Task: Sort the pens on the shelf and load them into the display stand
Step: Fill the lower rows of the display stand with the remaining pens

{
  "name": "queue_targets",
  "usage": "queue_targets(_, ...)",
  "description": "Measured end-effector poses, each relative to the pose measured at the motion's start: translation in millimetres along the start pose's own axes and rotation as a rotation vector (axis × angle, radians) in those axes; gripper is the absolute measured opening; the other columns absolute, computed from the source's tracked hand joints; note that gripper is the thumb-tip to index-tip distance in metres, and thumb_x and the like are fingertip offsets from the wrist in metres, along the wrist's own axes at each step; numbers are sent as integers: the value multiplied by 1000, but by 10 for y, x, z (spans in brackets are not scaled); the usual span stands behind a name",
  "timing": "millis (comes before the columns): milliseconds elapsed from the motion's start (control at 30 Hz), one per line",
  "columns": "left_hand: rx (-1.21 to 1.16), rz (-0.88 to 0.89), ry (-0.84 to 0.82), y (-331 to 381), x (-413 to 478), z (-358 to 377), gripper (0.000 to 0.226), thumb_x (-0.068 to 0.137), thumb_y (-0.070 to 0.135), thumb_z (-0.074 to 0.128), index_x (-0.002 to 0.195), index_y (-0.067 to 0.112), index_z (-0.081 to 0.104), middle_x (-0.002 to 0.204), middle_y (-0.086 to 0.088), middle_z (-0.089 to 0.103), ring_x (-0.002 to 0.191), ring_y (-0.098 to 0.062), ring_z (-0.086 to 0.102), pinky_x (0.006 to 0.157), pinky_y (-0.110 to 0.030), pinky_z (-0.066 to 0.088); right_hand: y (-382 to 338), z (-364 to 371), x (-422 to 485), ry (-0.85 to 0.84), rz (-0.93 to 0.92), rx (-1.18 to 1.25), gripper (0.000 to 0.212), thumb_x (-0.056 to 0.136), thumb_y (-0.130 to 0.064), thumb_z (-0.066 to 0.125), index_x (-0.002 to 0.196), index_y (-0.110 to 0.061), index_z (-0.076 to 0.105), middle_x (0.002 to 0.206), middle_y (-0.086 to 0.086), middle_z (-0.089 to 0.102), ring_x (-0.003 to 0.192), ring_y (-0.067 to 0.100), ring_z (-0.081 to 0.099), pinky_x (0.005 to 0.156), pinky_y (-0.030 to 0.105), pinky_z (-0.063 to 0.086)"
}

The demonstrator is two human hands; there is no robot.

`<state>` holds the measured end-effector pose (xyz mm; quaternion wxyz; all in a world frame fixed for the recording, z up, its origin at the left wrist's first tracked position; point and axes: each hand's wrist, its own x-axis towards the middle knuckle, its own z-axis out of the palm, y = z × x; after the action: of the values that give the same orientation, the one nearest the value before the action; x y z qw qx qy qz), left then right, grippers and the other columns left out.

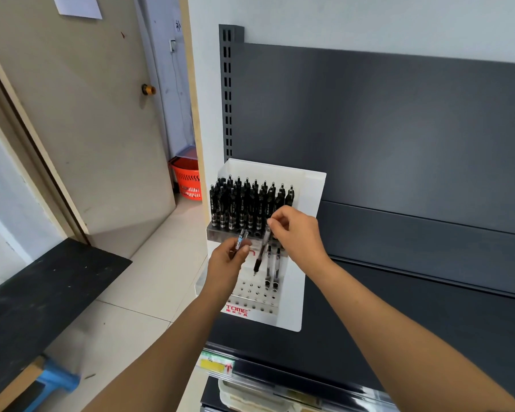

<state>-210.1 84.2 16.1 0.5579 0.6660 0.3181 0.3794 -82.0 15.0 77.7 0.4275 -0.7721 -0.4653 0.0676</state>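
A clear-barrelled pen with a black grip hung tip-down at the centre of the frame. The fingertips of the right hand pinched its top end, and its tip was above the perforated lower tier of the white plastic display stand. Just right of it, two clear pens with dark ends stood in holes of that tier. To its left, the left hand gripped another pen with a blue-and-white label between thumb and fingers, the pen's upper end poking out above them. Behind both hands, a dense row of black pens stood upright in the stand's upper tier. The stand sat at the left end of a dark grey metal shelf, against the grey back panel. A yellow price label was on the shelf's front edge at lower centre. At mid-left, an orange plastic basket stood on the tiled floor beyond a beige door, and a black board lay across the lower left.
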Motion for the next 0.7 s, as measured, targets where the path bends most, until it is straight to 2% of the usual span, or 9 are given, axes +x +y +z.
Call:
queue_targets(67,23,2,-2,-3,3,-22,10,95,12,51,92,12,60,72,3,56,65,-10,49,60,-18,41,12,10,-4,-4,-37,-91,13,94,-25,55,90,-15,62,77,0,67,72,18,63,71,38,55)
queue_targets(167,23,7,-27,-7,3,-19,11,95,12,50,91,12,60,65,3,51,58,-10,42,56,-20,37,53,55,-22,-26,-53,-174,15,95,-26,53,94,-14,62,80,1,67,72,18,63,71,38,54)
queue_targets(300,37,4,-35,-14,-2,19,17,97,21,47,104,13,60,70,11,49,62,-2,45,59,-13,37,143,150,-57,-57,-162,-384,18,95,-28,53,99,-17,67,97,-2,64,95,18,56,72,28,45)
queue_targets(433,39,-1,-49,-29,18,0,23,101,19,37,107,8,56,70,0,44,63,-10,42,50,-7,37,196,221,-50,-78,-225,-576,22,93,-32,54,102,-22,71,105,-2,57,103,22,46,82,32,41)
queue_targets(567,23,-20,-85,-44,29,-15,20,98,9,44,112,13,57,80,-1,54,70,-12,52,62,-10,48,181,253,-29,-123,-200,-624,24,95,-34,49,106,-25,68,108,-2,55,106,22,45,85,33,37)
queue_targets(700,6,-20,-56,-60,49,-33,13,94,7,51,102,11,60,87,-3,63,76,-13,59,70,-15,51,135,211,14,-122,-163,-540,24,95,-29,47,104,-23,68,104,-2,58,101,21,50,82,33,39)
